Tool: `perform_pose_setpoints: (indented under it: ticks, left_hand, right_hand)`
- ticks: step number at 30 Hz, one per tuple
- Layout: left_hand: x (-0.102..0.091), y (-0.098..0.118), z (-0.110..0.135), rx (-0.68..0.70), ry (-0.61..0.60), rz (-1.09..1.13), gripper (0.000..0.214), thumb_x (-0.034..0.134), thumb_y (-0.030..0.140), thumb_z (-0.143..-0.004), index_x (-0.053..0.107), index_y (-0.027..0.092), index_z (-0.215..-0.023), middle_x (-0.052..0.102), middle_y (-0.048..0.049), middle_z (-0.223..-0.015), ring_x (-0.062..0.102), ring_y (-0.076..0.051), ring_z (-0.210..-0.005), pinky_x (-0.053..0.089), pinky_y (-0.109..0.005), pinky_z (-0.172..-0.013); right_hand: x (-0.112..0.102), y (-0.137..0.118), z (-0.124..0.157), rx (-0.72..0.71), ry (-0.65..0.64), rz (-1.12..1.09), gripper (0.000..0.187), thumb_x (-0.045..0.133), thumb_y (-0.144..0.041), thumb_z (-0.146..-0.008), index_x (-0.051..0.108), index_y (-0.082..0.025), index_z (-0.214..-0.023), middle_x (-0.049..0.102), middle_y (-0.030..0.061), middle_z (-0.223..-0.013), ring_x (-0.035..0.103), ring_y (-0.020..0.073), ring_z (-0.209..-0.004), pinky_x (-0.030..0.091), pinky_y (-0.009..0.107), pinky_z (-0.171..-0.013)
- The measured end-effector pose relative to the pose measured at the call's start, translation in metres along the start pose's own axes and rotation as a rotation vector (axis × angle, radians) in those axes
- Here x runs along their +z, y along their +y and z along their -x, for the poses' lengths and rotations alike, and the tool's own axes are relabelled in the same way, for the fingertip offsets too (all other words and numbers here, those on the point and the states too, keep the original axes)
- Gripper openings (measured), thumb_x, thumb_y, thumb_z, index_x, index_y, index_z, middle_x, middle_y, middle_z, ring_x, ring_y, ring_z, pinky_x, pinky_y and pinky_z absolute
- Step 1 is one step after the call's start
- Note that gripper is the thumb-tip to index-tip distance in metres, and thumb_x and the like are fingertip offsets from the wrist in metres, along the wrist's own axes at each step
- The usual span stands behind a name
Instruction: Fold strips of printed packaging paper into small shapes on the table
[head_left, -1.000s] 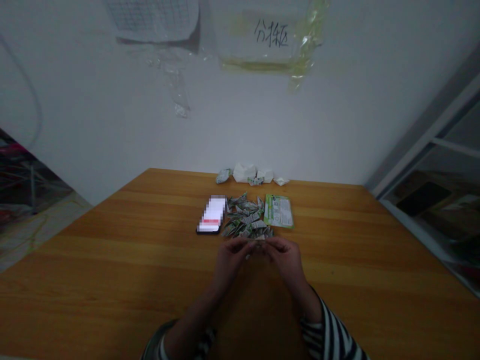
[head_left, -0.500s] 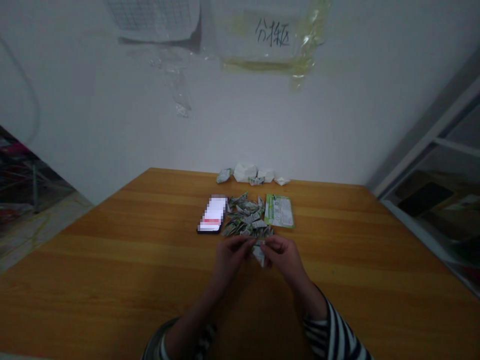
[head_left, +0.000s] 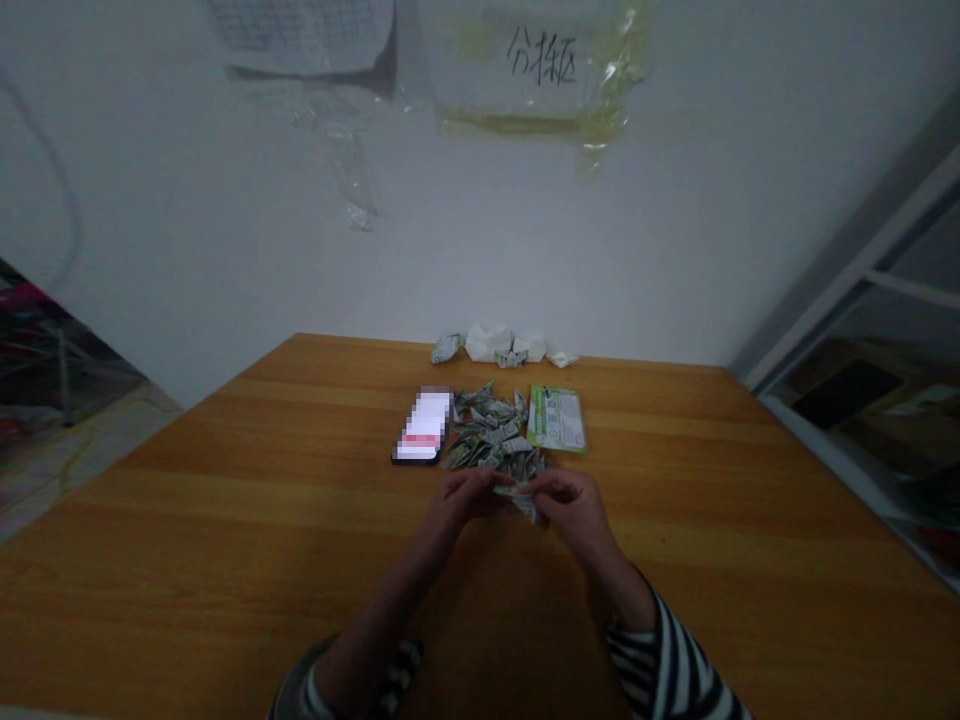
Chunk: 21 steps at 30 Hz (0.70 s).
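Observation:
My left hand (head_left: 459, 503) and my right hand (head_left: 572, 508) meet over the wooden table (head_left: 225, 520), both pinched on one small folded piece of printed paper (head_left: 520, 497) held between them. Just beyond my fingers lies a pile of several similar folded paper pieces (head_left: 491, 430). A phone (head_left: 422, 428) with a lit screen lies to the left of the pile. A green printed sheet (head_left: 556, 418) lies flat to its right. Both of my sleeves are striped.
White crumpled paper shapes (head_left: 499, 344) sit at the table's far edge against the white wall. A plastic bag with handwritten characters (head_left: 540, 70) is taped to the wall above. A metal shelf frame (head_left: 862, 300) stands to the right.
The paper piece has been turned between my fingers; it hung lower half a second ago and now lies flatter and higher. Both hands stay in the same place.

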<state>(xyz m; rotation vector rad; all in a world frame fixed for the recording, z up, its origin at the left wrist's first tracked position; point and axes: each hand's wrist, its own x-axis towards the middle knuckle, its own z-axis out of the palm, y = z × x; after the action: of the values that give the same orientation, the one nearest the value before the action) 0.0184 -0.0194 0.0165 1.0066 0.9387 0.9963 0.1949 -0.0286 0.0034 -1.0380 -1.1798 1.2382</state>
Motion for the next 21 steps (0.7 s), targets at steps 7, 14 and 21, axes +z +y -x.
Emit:
perform_pose_setpoints:
  ticks: [7,14,21]
  left_hand:
    - [-0.001,-0.004,-0.005,0.076,0.095,-0.298,0.034,0.077,0.044,-0.066,0.078,0.011,-0.077,0.071,-0.0049,-0.060,0.062,-0.016,-0.052,0.048,-0.024,-0.050]
    - [0.002,-0.014,-0.004,0.228,0.261,-0.495,0.022,0.067,0.033,-0.076,0.073,0.014,-0.066,0.064,-0.0021,-0.053,0.058,-0.015,-0.051,0.044,-0.023,-0.048]
    - [0.014,-0.011,0.002,0.371,0.034,-0.597,0.023,0.063,0.035,-0.082,0.074,0.018,-0.095,0.071,-0.0069,-0.082,0.064,-0.019,-0.073,0.050,-0.025,-0.063]
  right_hand:
    - [0.001,0.003,0.000,-0.042,-0.101,0.176,0.017,0.060,-0.017,-0.071,0.076,-0.018,-0.075,0.061,-0.0029,-0.048,0.053,0.0099,-0.042,0.041,0.020,-0.043]
    - [0.012,0.007,-0.001,0.019,-0.087,0.043,0.025,0.068,-0.035,-0.077,0.062,-0.020,-0.095,0.056,-0.0073,-0.054,0.050,0.0099,-0.042,0.038,0.020,-0.042]
    - [0.005,0.005,-0.004,0.090,0.013,-0.200,0.034,0.077,-0.037,-0.068,0.061,-0.020,-0.093,0.059,-0.0062,-0.057,0.051,0.0106,-0.047,0.037,0.020,-0.048]
